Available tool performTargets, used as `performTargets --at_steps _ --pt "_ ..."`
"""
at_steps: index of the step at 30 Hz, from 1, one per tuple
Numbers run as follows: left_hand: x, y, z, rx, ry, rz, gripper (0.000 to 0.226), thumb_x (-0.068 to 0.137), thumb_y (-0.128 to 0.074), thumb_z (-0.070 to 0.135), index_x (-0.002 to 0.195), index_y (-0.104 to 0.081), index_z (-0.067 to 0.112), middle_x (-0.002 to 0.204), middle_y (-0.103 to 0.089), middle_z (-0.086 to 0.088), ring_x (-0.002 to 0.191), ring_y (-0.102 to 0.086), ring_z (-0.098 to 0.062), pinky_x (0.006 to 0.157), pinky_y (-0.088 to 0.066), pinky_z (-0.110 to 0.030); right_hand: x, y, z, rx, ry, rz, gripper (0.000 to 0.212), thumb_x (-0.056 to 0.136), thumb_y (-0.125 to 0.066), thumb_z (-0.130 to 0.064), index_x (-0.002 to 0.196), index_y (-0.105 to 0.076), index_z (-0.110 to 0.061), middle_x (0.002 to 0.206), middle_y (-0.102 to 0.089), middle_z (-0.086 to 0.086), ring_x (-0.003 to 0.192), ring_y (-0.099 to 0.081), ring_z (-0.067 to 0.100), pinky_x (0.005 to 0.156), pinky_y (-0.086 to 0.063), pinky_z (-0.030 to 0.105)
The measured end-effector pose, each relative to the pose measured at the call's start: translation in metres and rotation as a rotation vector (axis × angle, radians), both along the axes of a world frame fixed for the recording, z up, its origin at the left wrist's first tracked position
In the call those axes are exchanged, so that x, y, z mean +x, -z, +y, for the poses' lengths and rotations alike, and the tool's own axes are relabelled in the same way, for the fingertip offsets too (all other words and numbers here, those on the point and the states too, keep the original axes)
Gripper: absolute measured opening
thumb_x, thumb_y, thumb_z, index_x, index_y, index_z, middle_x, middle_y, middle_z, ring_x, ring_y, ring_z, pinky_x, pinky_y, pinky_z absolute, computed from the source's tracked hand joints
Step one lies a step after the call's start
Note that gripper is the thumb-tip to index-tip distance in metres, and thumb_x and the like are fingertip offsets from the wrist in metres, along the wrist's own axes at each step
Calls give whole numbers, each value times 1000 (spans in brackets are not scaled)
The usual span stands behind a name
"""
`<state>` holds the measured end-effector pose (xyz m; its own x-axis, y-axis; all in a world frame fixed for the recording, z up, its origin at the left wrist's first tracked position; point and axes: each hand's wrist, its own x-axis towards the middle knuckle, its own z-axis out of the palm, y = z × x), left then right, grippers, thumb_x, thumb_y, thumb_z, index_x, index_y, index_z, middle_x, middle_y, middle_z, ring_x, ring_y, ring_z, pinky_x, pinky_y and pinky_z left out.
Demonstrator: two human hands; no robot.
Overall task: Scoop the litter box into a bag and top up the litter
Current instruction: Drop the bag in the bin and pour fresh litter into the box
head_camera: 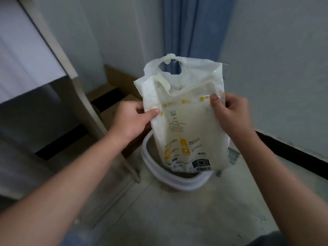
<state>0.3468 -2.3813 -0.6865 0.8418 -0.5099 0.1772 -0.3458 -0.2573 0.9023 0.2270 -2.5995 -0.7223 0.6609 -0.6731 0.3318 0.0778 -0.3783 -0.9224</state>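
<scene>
Litter bag (184, 132), a translucent white plastic pouch of pale granules with yellow printing, hangs upright over the white oval plastic litter box (177, 180) on the floor. Left hand (132, 119) pinches its left edge and right hand (229, 112) clamps its right edge, thumbs in front. Above the grip, the torn top gapes beneath the handle cutout. Beyond hangs a blue curtain (182, 29). Tipped too sharply, I judge, the slack mouth could spill granules past the rim.
</scene>
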Motion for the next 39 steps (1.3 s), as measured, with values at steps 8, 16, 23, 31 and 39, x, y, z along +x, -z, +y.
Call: performTargets --at_steps 8,16,23,31,39 --pt "11 -2 105 150 -310 -42 6 82 -77 17 76 -74 18 69 -73 2 58 -67 -10 59 -58 -32 61 10 84 35 -213 11 36 95 -59 -30 75 -65 -1 63 -62 2 54 -55 10 48 -44 24" --pt "15 -5 166 377 -425 58 17 79 -78 25 74 -76 8 74 -75 -6 72 -72 -24 76 -59 -46 92 19 146 49 -319 60 23 94 -59 -31 76 -70 -23 64 -68 -9 56 -64 3 48 -51 21" --pt "30 21 182 683 -303 238 12 80 -73 12 87 -71 4 73 -75 -8 63 -73 -18 68 -58 -30 108 55 176 -141 -484 181 33 93 -61 -28 60 -61 -24 53 -58 -11 47 -53 5 46 -43 25" --pt "39 68 225 785 -361 545 37 83 -74 15 115 -58 8 93 -74 -11 71 -73 -21 67 -59 -32 122 114 171 -103 -430 343 45 85 -58 -43 67 -63 -2 66 -65 15 65 -64 35 60 -53 46" --pt "41 34 243 755 -231 595 32 82 -77 15 110 -64 8 94 -74 -19 76 -75 -26 80 -60 -40 128 110 164 34 -471 320 43 95 -58 -34 82 -67 6 82 -69 21 71 -67 27 64 -55 40"
